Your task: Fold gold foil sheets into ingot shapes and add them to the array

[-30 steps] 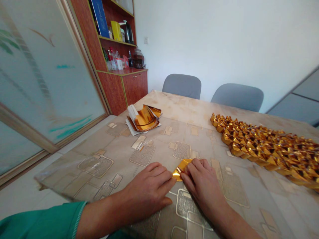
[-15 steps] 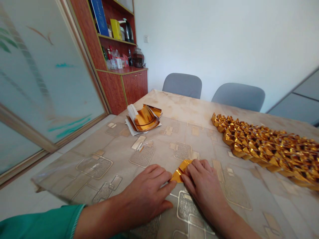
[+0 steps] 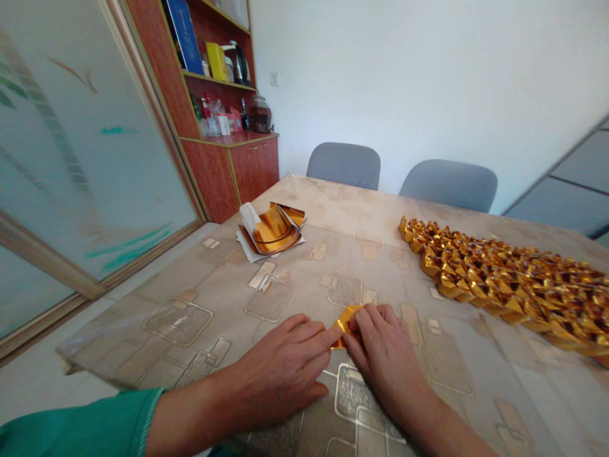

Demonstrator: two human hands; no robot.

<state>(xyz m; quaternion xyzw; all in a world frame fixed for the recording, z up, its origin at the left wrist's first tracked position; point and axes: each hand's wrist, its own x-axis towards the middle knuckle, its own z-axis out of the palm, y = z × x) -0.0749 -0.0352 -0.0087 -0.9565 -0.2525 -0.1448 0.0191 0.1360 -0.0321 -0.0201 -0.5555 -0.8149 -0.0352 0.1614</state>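
Small folded gold foil piece (image 3: 346, 325) lies on the beige bench (image 3: 366, 251) directly in front of the person, held between both bare hands and partly hidden by them. The left hand (image 3: 280, 363) rests low and flat, its fingers (image 3: 309, 334) close together with their tips reaching the foil's left edge. The right hand (image 3: 385, 358) sits over the piece, its fingers (image 3: 375, 324) drawn narrow and pressing on its upper side, so neither hand is spread wide. How the foil is creased beneath them cannot be made out. A teal green sleeve (image 3: 80, 425) covers the left arm at the lower edge of the view. Well to the right, a long mass of folded gold foil shapes (image 3: 504, 279) lies packed together on the bench, apart from the right hand. Farther off, near the bench's far left corner, a curled stack of gold foil sheets (image 3: 276, 228) rests on white paper (image 3: 250, 251). Nothing stands between the hands and the piece. Beyond the bench are two grey upholstered chairs (image 3: 343, 166) (image 3: 450, 185) and a reddish wooden cabinet (image 3: 254, 168), with bottles and a glass jar (image 3: 260, 119) on its top. A frosted glass sliding door (image 3: 85, 139) fills the left side.
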